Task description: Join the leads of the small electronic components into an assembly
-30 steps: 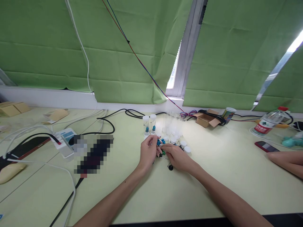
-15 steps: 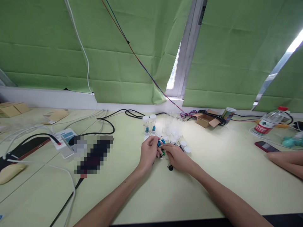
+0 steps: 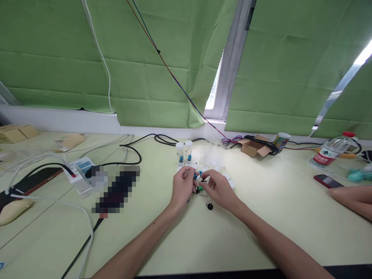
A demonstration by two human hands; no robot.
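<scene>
Pale yellow-green tabletop [image 3: 261, 232], smooth and matte, under pleated green window blinds [image 3: 162, 58]. Left hand [image 3: 182, 187] and right hand [image 3: 219, 189] close together at centre, fingertips nearly meeting over a cluster of small parts [image 3: 199, 182]: blue and green beads of plastic with thin wire legs, too small to tell more. Left grip narrow, thumb and forefinger pinched on a blue part [image 3: 195, 176]. Right grip narrow too, thumb and forefinger pinched on a thin dark piece [image 3: 204, 180] held just off the tabletop beside the blue part; whether the two touch cannot be told. Small black round disc [image 3: 209, 206] flat on the tabletop just under the right wrist. Behind the hands, two clear upright tubes [image 3: 184, 153] with white caps, a blue part in each, and a group of clear little cups with white lids [image 3: 212, 161].

Far side: open brown cardboard box [image 3: 253, 146], printed can [image 3: 280, 141], plastic water bottle [image 3: 331, 150] lying tilted, dark red phone [image 3: 328, 181]. Another person's forearm [image 3: 353, 199] resting at the right edge. Black and white cables [image 3: 132, 149] looping at left.

Against half a second ago: right hand lifted slightly off the tabletop, fingers raised toward the left hand's pinch, where before it lay low over the cluster. Left hand much the same. Tubes, disc, box unmoved.
</scene>
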